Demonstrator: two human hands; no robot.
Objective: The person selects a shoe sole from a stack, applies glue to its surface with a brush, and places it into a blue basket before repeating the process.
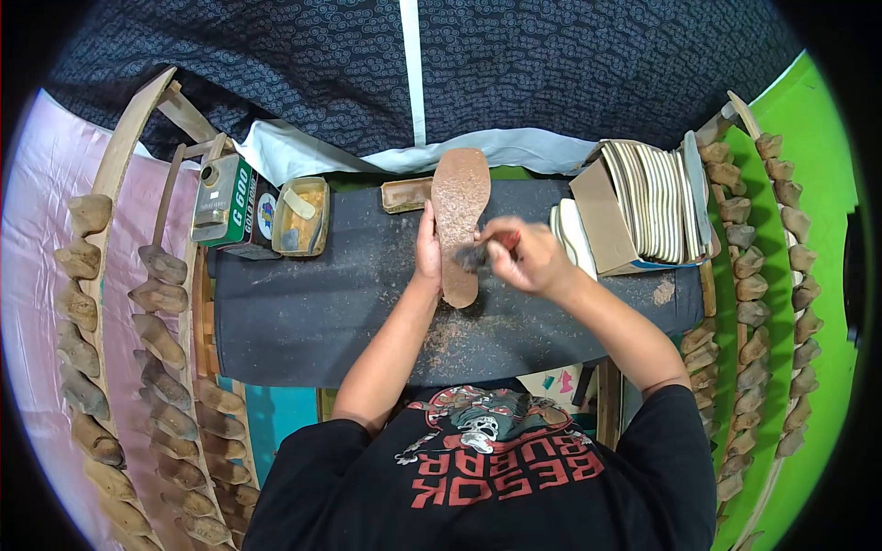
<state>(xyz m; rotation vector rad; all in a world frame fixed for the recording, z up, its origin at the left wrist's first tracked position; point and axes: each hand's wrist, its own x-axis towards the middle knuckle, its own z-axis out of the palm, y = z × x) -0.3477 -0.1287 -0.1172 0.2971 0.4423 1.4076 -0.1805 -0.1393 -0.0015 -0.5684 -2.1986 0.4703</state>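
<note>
A brown shoe sole (461, 188) is held up over the dark table, its broad end pointing away from me. Its upper part looks wet and shiny. My left hand (428, 246) grips the sole along its left edge, thumb against the side. In my right hand (528, 260) is a small brush (471, 258) with dark bristles and a bit of red near the fingers. The bristles are against the narrower lower half of the sole and slightly blurred. The fingers of my right hand are closed round the handle.
A glue can (225, 204) and a tub (301, 218) with a spreader stand at the left. Behind the sole lies a small tray (406, 195). A box (606, 216) of striped soles sits at the right. Racks of wooden shoe lasts (163, 340) flank the crumb-strewn table (312, 331).
</note>
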